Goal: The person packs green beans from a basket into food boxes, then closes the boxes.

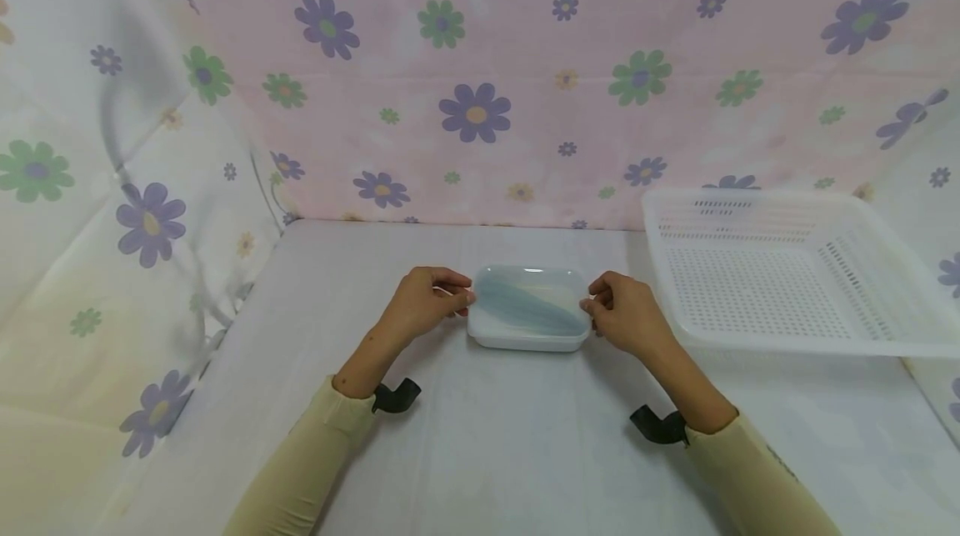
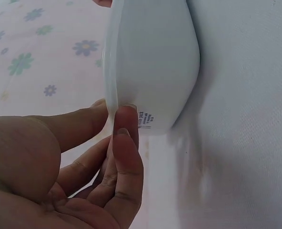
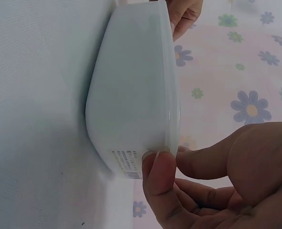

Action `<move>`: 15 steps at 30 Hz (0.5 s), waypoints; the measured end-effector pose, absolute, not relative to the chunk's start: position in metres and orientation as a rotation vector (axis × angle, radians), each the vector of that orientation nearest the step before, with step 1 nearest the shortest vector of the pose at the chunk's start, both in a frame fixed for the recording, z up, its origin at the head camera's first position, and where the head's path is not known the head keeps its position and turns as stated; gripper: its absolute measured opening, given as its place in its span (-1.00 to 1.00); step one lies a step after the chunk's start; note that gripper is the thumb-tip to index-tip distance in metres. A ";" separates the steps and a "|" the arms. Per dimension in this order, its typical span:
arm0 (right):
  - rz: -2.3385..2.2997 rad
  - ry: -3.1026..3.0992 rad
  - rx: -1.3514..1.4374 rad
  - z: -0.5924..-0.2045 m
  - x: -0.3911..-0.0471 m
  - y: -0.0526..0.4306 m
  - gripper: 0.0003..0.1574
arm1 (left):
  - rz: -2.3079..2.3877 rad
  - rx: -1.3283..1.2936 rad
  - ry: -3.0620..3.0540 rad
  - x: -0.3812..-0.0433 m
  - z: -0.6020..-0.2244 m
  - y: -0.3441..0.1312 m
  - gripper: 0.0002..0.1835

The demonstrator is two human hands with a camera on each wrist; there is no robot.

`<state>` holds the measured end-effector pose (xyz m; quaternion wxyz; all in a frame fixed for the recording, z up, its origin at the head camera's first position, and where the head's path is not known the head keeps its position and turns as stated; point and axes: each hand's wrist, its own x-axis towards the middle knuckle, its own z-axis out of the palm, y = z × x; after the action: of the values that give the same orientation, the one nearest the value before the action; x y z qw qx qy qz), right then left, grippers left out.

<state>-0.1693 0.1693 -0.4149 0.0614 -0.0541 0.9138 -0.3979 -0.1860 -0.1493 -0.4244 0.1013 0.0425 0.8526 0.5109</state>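
A white rectangular food container [image 1: 531, 340] with a translucent lid [image 1: 536, 290] sits on the white-covered table. A grey-blue diagonal band shows on or through the lid; I cannot tell which. My left hand [image 1: 427, 303] pinches the rim at the left end, thumb on top and fingers beneath. At the opposite end, my right hand [image 1: 626, 311] pinches the rim the same way. Small printed text [image 3: 124, 162] shows on the container's side in the right wrist view, near the fingertips. The inside of the container is hidden under the lid.
A large white perforated plastic basket [image 1: 757, 336] stands to the right of my right hand. Flower-patterned cloth [image 1: 480, 177] hangs behind the table [image 1: 480, 436] and along both sides. Black curved pieces [image 1: 397, 396] stick out at both wrists.
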 end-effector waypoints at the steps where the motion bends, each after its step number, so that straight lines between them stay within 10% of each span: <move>1: -1.205 2.762 -0.163 -0.415 -0.169 0.169 -0.72 | 1.500 0.131 2.526 -0.186 -0.424 -0.149 -0.70; 15: -1.002 2.861 -0.399 -0.420 -0.172 0.169 -0.39 | 1.188 0.591 2.726 -0.191 -0.434 -0.151 -0.30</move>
<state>-0.1718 0.1690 -0.4200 0.0423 -0.1304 0.9349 -0.3273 -0.1910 -0.1511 -0.4337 0.0550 0.1947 0.8977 0.3913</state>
